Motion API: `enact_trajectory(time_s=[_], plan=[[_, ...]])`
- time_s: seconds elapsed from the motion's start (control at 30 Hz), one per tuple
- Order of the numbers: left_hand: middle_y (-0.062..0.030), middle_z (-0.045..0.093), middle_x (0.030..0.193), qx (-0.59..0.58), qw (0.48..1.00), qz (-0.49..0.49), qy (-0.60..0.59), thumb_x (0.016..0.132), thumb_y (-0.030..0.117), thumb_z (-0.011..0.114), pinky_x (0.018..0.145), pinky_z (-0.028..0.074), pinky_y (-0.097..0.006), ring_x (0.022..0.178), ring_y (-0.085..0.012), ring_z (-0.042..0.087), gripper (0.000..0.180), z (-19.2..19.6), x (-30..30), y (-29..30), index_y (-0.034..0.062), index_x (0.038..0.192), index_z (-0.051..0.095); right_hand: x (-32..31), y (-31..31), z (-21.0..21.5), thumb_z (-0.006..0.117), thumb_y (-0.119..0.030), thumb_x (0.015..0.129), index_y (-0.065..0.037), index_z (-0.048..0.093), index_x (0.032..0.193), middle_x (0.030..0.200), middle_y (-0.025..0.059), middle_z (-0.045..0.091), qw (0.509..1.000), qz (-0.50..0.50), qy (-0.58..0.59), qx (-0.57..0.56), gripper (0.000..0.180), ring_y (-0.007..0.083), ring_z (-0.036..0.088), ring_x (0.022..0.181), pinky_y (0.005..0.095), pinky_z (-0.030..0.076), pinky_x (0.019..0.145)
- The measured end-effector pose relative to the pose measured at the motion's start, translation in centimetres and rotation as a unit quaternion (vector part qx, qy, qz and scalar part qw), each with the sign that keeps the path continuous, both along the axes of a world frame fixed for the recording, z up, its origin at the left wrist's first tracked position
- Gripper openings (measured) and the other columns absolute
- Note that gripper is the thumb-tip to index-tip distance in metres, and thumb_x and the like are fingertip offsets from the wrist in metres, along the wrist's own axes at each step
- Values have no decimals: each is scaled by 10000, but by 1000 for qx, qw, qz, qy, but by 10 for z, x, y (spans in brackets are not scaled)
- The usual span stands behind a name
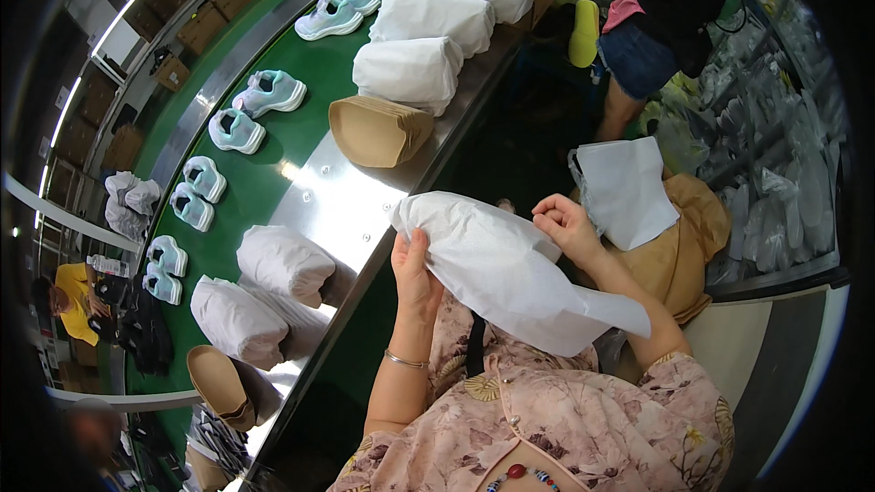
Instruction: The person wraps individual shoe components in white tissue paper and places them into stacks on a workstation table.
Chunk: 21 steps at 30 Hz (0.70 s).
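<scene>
A rounded bundle of white wrapping paper lies across the space before my body, its loose end trailing to the right. My left hand grips its left end, thumb on top. What the paper covers is hidden. My right hand is closed with curled, pinched fingers at the paper's far edge; anything between the fingertips is too small to make out. Beyond my hands, a stack of brown cardboard shells stands on the metal edge of the conveyor.
Pairs of pale blue-white sneakers line the green belt. White paper-wrapped bundles sit at the far end, with more wrapped bundles at left. White sheets rest on a brown sack at right. A person stands beyond.
</scene>
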<state>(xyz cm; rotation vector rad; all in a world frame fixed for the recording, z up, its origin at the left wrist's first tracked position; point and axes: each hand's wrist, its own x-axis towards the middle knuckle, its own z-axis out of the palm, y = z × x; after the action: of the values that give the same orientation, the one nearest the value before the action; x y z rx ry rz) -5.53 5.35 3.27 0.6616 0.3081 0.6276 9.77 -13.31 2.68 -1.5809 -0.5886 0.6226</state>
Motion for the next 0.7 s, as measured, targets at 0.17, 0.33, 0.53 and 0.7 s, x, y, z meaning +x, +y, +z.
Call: enact_trajectory(time_s=[0.17, 0.33, 0.53, 0.7], plan=[[-109, 574, 1120, 49, 998, -33, 5, 905, 133, 546, 873, 480, -327, 989, -185, 582, 308, 5, 3, 3, -9, 1164, 460, 26, -16, -14, 626, -126, 811, -28, 584, 885, 732, 61, 581, 931, -11, -340, -131, 130, 158, 544, 629, 276, 446, 580], [-86, 579, 1082, 133, 990, -23, 38, 892, 99, 568, 842, 484, -283, 954, -147, 578, 307, 9, -1, 2, 13, 1158, 442, 34, -1, 87, 605, -164, 841, -29, 515, 1166, 1105, 128, 572, 975, -21, -214, -57, 364, 210, 556, 1011, 299, 446, 853], [-75, 583, 1064, 138, 990, 4, 19, 894, 98, 570, 821, 477, -262, 934, -129, 572, 301, 23, 8, -13, 14, 1154, 443, -27, 37, 90, 749, -291, 694, -44, 80, 1429, 1315, 223, 397, 898, 278, -231, -251, 1024, 339, 465, 1166, 361, 381, 967], [-71, 586, 1056, 111, 993, -18, 26, 899, 122, 566, 820, 477, -265, 928, -123, 572, 308, 11, 4, -13, 16, 1161, 442, -21, 37, 58, 773, -249, 645, -35, 52, 1432, 1314, 249, 399, 922, 310, -159, -170, 1088, 315, 465, 1168, 325, 374, 969]])
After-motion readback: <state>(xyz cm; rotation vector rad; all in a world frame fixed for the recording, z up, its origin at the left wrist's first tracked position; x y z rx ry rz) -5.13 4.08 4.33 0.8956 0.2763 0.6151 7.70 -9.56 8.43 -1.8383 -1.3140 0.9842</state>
